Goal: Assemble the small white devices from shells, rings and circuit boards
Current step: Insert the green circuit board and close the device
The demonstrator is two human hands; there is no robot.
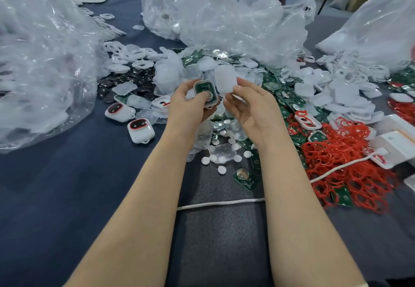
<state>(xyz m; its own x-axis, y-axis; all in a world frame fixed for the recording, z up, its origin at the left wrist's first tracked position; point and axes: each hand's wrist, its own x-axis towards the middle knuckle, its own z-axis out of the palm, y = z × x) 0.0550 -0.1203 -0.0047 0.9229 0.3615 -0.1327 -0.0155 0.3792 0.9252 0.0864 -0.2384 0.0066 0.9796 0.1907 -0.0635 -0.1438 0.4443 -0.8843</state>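
Three crumpled clear plastic bags (pixel 213 17) on the dark blue cloth-covered desk (pixel 67 185), white plastic parts dimly visible inside. Loose green circuit boards (pixel 285 98) and red plastic rings (pixel 348 170) are heaped btwn them. Centre, above the pile: left hand (pixel 188 107), grip clamped on a white shell half w/ green board seated inside (pixel 204 90). Right hand (pixel 249 107), grip pinching a frosted white shell cap (pixel 224 80) just beside it.

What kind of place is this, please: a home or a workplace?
Probably a small assembly workshop. Green circuit boards and red rings lie heaped on the table, and big plastic bags hold white parts. The left hand holds a board-filled shell, the right hand a white cover.
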